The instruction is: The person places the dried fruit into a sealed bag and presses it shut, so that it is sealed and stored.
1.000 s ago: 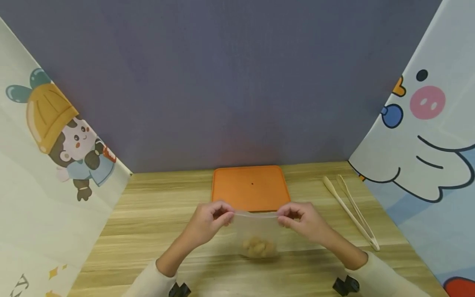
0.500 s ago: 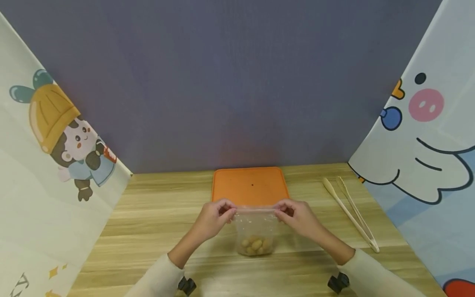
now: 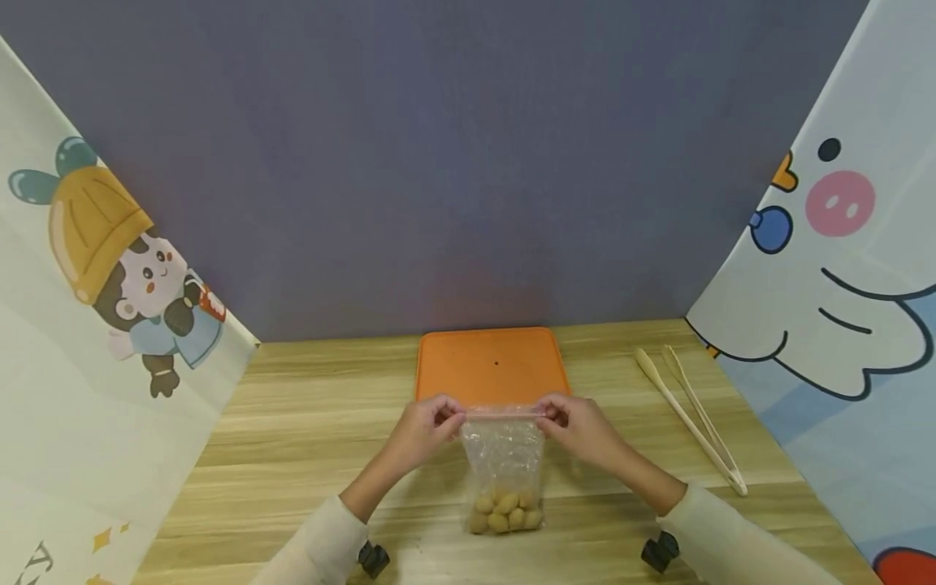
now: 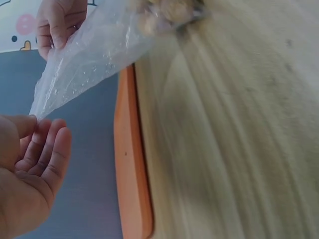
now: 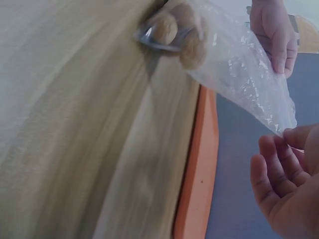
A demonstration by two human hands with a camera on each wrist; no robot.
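Note:
A clear plastic zip bag (image 3: pixel 503 459) hangs between my two hands, its top strip stretched flat. Several tan, rounded pieces like unshelled nuts (image 3: pixel 507 504) lie along its bottom. My left hand (image 3: pixel 424 431) pinches the top left corner between thumb and index finger. At the opposite corner my right hand (image 3: pixel 581 426) pinches the strip the same way. In the left wrist view the other fingers of the left hand (image 4: pixel 35 174) are loosely bent. From the right wrist view, the plastic of the bag (image 5: pixel 244 69) looks creased and shiny.
Behind the hands, an orange rectangular board or lid (image 3: pixel 491 366) lies on the wood-grain table (image 3: pixel 314 414). Pale tongs (image 3: pixel 695 418) rest at the right, spread apart. A grey panel (image 3: pixel 468 179) closes off the back, with printed cartoon panels at both sides.
The bag has swung from a blurred, tilted pose to hanging down towards me, and its contents now show clearly. Both hands have moved slightly closer together, still pinching the corners.

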